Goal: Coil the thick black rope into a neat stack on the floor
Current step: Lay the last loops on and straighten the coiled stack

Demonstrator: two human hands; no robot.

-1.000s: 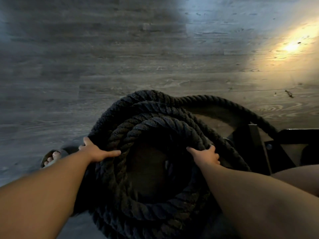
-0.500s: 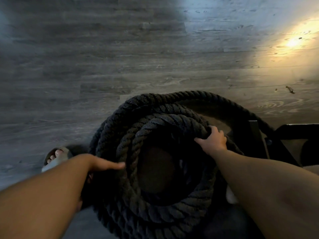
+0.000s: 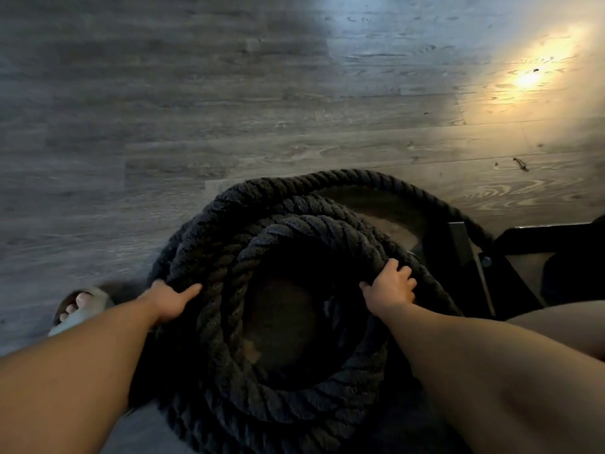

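Head view: we see thick black rope (image 3: 294,231) coiled in stacked turns on floor (image 3: 196,93), outer loop trailing toward black frame (image 3: 465,257). Our left hand (image 3: 170,299) presses coil's left side, visible finger straight. Our right hand (image 3: 389,286) grasps top turn, fingers curled.

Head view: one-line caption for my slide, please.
Left hand rests on the coiled black rope while the right hand grips its top loop, over grey plank floor.

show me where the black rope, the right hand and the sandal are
black rope (image 3: 216,257): head view, on the stacked coils at the left side.
right hand (image 3: 389,286): head view, on the back of the hand gripping the top coil.
sandal (image 3: 86,311): head view, on its grey upper by the toes.
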